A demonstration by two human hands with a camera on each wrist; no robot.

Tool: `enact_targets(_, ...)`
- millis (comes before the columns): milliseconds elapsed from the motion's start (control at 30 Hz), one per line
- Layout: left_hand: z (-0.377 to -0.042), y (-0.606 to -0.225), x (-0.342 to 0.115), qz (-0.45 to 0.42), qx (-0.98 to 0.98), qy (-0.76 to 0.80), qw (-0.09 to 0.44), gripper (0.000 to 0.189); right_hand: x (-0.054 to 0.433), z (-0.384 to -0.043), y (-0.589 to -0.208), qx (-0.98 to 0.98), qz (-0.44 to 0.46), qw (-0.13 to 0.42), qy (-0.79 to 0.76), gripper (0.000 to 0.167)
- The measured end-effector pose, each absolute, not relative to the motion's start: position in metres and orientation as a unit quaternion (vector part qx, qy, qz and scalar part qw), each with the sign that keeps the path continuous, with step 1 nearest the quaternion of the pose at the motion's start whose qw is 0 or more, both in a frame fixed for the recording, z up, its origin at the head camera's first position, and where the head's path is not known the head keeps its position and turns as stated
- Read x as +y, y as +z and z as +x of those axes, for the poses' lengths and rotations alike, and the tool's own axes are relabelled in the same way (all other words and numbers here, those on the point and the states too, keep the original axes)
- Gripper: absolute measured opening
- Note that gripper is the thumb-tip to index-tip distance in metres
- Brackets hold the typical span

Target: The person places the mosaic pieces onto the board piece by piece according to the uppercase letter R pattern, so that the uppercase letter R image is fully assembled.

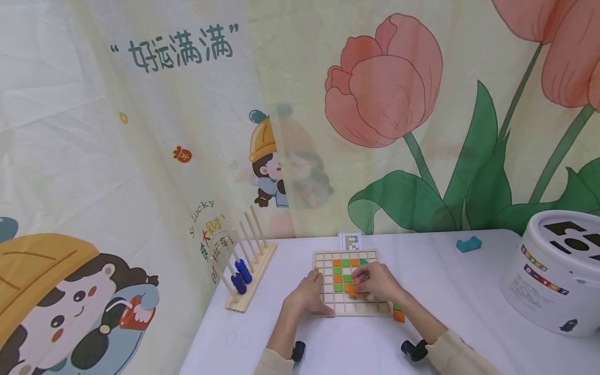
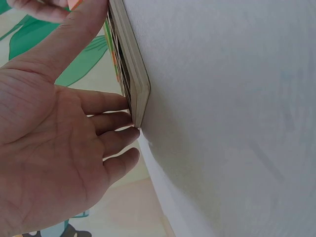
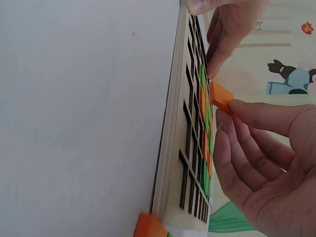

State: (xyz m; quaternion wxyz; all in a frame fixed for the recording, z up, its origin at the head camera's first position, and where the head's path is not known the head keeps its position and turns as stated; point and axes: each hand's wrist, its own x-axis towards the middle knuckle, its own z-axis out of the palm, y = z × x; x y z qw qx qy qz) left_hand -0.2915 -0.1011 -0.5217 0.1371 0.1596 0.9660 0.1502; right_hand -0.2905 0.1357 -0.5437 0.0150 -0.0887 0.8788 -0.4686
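A wooden grid board [image 1: 328, 302] lies on the white table, with green and orange square tiles [image 1: 338, 279] in several of its cells. At its left side my left hand [image 1: 307, 293] rests with straight fingers against the edge, the thumb near the front left corner. My right hand [image 1: 377, 281] pinches an orange tile [image 3: 220, 96] between thumb and fingers, tilted just above the grid. Part of the pattern is hidden behind that hand. By the board's front right corner lie a loose orange tile [image 1: 399, 315] and a green one, partly covered by the right forearm.
Behind the board stands a small pattern card [image 1: 350, 241]. To the left is a wooden peg rack [image 1: 253, 281] with blue beads. A white bucket [image 1: 555, 276] with a holed lid stands at the right, and a teal piece [image 1: 469, 244] lies near the back edge.
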Motion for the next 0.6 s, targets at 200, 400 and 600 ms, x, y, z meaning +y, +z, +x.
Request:
enact_targets(200,-0.291,-0.523,-0.104,0.162,0.966,0.144,0.141,0.115,0.115,-0.290,-0.541,0.874,-0.118,0.008,-0.471,0.021)
enact_targets(400,-0.291,-0.525,-0.104,0.163,0.965,0.144,0.147,0.113,0.102,-0.290,-0.545,0.874,-0.140,0.011,-0.465,0.019)
enact_targets(600,-0.294,-0.525,-0.103,0.167,0.964,0.145,0.145,0.112,0.097,-0.289,-0.547,0.877,-0.144,0.007,-0.458,0.021)
